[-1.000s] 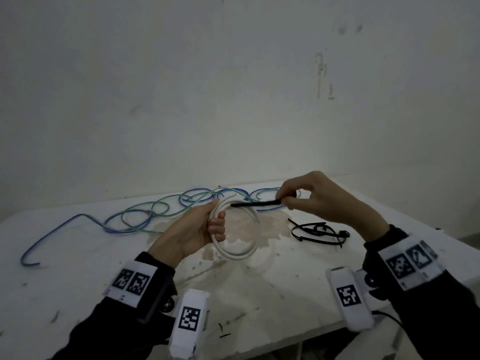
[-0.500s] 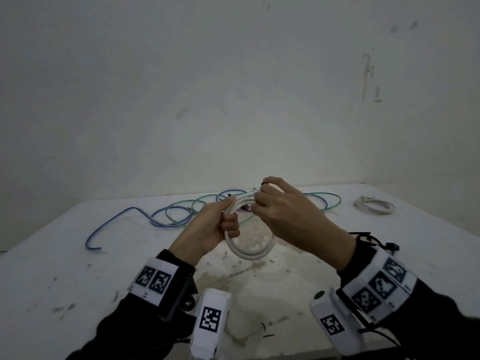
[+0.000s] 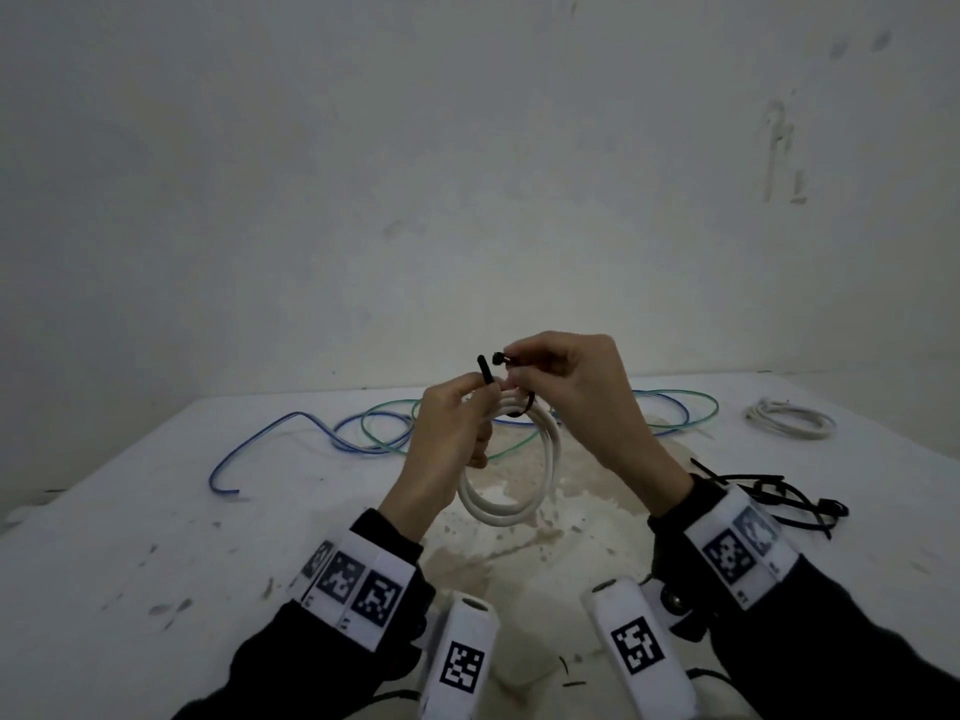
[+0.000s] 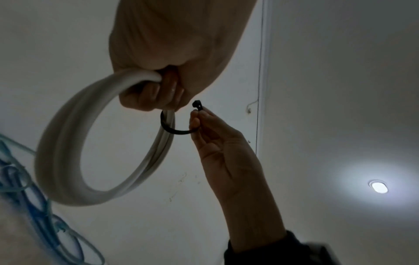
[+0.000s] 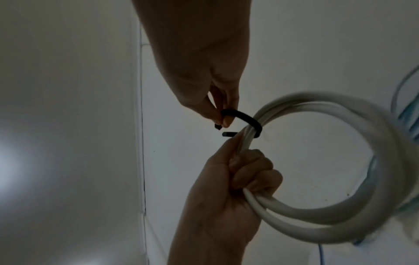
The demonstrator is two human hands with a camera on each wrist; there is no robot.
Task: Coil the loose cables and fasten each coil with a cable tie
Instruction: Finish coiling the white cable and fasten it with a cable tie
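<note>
My left hand (image 3: 465,407) grips a white cable coil (image 3: 540,475) at its top and holds it upright above the table. A black cable tie (image 3: 525,405) loops round the coil's strands just beside that grip. My right hand (image 3: 522,363) pinches the tie's head end (image 3: 498,358) between thumb and fingertip. The tie's tail (image 3: 485,374) sticks up free by my left thumb, a small gap from the head. The left wrist view shows the tie (image 4: 175,132) curving under the coil (image 4: 68,143). In the right wrist view the tie (image 5: 246,118) forms an unclosed C round the coil (image 5: 340,197).
Loose blue and green cables (image 3: 384,433) sprawl over the back of the white stained table (image 3: 156,537). Another white coil (image 3: 789,419) lies at the far right. A bundle of black cable ties (image 3: 779,498) lies just right of my right wrist. A wall stands close behind.
The tie, held out straight by my right hand a second ago, now wraps round the coil. Both hands have come together and risen higher.
</note>
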